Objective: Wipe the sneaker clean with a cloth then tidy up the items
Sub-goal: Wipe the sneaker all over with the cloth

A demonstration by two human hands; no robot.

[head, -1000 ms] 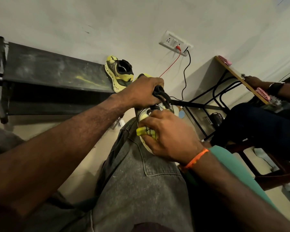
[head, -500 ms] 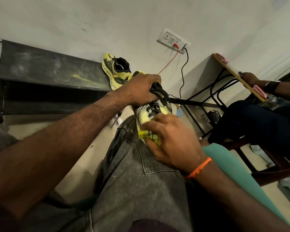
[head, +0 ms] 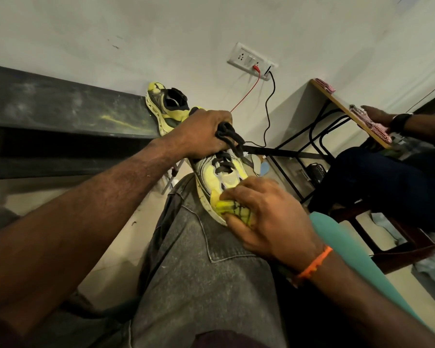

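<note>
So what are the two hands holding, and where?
The left hand grips the sneaker at its heel end, by the laces. The right hand presses a yellow cloth on its toe.

The low-top mesh sneaker on the lap is pale yellow and white with black laces. The small folded cloth is bright yellow with dark lines. The denim trousers are faded grey. A thin braided wristband is orange. The 2nd matching sneaker is yellow, grey and black. The long metal rack is black with yellow smears.
</note>
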